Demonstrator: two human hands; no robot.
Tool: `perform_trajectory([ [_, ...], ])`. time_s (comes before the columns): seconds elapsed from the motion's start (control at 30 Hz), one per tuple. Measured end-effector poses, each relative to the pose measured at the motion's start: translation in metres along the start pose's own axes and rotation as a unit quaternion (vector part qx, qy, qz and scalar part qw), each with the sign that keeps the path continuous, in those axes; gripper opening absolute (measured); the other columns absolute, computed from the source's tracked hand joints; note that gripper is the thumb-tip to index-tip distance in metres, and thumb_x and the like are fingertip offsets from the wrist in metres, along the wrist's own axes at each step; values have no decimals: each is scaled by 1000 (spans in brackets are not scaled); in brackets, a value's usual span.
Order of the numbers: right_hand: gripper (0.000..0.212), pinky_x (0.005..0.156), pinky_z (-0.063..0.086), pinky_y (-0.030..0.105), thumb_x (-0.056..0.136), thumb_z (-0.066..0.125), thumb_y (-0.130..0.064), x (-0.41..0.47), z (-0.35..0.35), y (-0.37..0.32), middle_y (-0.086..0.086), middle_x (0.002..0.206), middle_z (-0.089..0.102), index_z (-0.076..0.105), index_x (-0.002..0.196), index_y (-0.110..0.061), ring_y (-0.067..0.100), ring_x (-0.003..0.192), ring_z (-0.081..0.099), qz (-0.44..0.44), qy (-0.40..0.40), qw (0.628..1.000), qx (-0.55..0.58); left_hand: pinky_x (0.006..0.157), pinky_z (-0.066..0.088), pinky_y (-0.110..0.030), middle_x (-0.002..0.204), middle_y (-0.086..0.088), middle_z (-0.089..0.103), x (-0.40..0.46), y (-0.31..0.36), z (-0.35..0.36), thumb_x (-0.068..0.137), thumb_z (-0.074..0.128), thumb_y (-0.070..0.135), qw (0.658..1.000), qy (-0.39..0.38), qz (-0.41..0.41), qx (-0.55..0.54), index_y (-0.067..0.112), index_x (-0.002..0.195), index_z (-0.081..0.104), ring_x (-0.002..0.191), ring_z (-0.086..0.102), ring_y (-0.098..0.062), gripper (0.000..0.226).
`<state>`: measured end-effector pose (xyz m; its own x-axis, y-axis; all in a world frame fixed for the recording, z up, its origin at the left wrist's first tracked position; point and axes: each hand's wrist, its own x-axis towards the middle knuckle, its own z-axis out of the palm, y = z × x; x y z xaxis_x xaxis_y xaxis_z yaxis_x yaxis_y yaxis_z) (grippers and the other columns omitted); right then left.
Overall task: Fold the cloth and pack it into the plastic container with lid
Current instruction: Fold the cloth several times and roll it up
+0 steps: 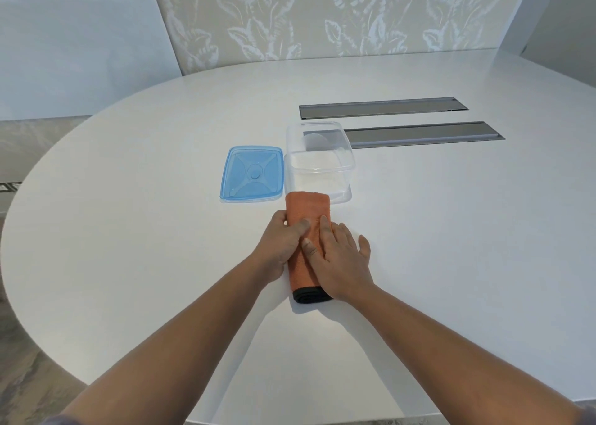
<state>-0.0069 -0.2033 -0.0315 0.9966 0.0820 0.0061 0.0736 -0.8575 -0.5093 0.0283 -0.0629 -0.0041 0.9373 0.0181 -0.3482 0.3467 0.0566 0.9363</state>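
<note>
An orange cloth (308, 207) with a black edge lies folded into a long narrow strip on the white table, its far end touching the clear plastic container (319, 163). The container stands open with nothing in it. Its blue lid (251, 174) lies flat just left of it. My left hand (283, 245) grips the strip's left side, thumb on top. My right hand (342, 258) lies flat on the strip's right side, fingers spread. The hands hide the middle of the cloth.
The round white table (451, 231) extends to all sides. Two grey recessed cable slots (383, 107) (422, 134) sit behind and right of the container. A leaf-patterned wall stands beyond the table's far edge.
</note>
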Motion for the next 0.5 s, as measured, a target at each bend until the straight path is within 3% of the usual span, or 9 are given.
perform_trajectory([
  [0.13,83,122,1,52,91,7,-74,-2,-3,0,-1,160,39,6,161,-29,19,151,23,-2,23,998,64,72,61,-32,116,-1,71,-6,-5,0,96,66,39,999,-27,12,-40,33,121,50,95,76,-17,31],
  [0.27,85,120,22,44,89,31,-73,2,-11,1,-11,140,58,16,160,-29,14,131,49,59,57,967,239,74,62,-38,116,-1,75,-7,-3,-6,96,70,36,992,-50,3,-114,29,128,50,98,76,-21,38],
  [0.33,87,112,40,47,87,50,-69,7,-23,-1,-12,129,63,23,159,-28,13,118,60,116,49,926,357,73,62,-39,111,1,77,-5,3,-7,95,71,36,990,-60,8,-131,27,129,52,99,76,-22,40],
  [0.4,77,99,55,48,88,66,-54,13,-37,-4,1,118,70,41,152,-18,19,104,71,145,15,865,480,72,62,-39,110,0,77,-4,11,-7,95,72,35,987,-71,13,-142,26,129,53,99,76,-23,41],
  [0.5,50,86,61,47,85,73,-41,26,-58,-7,13,111,77,68,123,-10,27,98,75,148,-66,791,590,70,62,-39,109,-3,77,-1,26,-6,95,71,35,986,-74,15,-152,23,129,55,96,77,-23,40],
])
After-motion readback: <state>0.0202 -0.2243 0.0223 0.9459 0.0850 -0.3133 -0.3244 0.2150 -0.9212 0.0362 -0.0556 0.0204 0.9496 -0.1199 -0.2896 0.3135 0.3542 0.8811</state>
